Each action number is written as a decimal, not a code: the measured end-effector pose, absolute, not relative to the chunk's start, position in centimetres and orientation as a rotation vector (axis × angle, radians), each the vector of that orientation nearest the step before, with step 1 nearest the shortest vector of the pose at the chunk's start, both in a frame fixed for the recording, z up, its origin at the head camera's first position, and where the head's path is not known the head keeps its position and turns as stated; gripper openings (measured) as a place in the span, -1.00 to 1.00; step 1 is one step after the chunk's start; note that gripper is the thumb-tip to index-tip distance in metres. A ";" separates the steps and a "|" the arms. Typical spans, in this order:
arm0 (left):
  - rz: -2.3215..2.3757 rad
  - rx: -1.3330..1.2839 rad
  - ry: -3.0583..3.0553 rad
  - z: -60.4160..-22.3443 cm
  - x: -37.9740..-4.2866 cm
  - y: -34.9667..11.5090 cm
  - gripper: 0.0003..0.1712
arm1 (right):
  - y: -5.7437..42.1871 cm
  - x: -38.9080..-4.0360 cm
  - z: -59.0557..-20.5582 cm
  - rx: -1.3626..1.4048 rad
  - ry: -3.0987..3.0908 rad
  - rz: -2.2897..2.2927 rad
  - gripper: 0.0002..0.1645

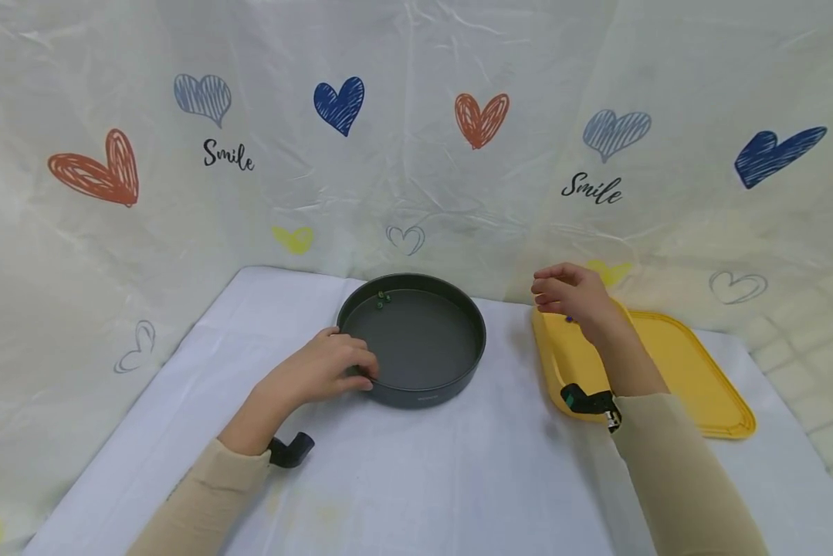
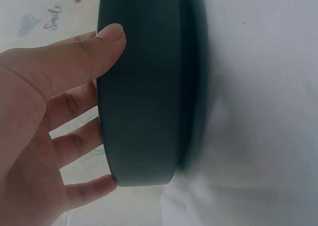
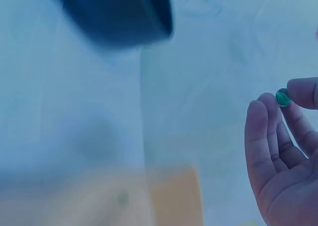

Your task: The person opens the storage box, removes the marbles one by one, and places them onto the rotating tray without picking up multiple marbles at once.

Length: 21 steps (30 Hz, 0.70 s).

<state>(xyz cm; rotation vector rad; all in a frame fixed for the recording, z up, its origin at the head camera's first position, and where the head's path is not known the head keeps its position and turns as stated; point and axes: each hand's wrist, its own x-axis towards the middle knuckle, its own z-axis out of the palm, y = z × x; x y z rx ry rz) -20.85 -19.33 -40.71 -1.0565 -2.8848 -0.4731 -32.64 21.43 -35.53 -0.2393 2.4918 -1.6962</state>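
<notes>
- My left hand (image 1: 329,367) holds the round, dark grey, high-walled pan (image 1: 416,340) by its near-left rim: thumb flat on the outer wall, fingers over the rim, spread a little apart.
- My right hand (image 1: 572,293), in the air: thumb and forefinger pinched narrow on a small, round, shiny green bead (image 3: 283,97); other fingers loosely bent, clear of it.
- Bead's place: up off the white cloth-covered table (image 1: 458,479), above the far edge of the open, shallow yellow box (image 1: 551,363).
- Pan sits close to the table's far edge, somewhat left of centre. Three or so small dark green pieces (image 1: 383,300) lie inside, by its far-left wall.
- Pale print (image 1: 428,398) on the pan's near outer wall; too small to read.
- Yellow box stands right of the pan, well apart from it. A small blue thing (image 1: 569,318) shows in it, partly behind my hand.
- Just right of the box, toward the table's far right corner: a flat yellow panel with a raised rim (image 1: 690,371).
- Readable writing: "Smile" in black script, twice, on the white heart-printed sheet (image 1: 402,38) behind the table, once at left (image 1: 228,154), once at right (image 1: 592,188).
</notes>
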 end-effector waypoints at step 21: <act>-0.481 -1.087 -2.824 -40.5 -20.8 -19.5 -0.85 | 12.2 -29.5 -38.0 -0.337 1.859 -2.241 -0.92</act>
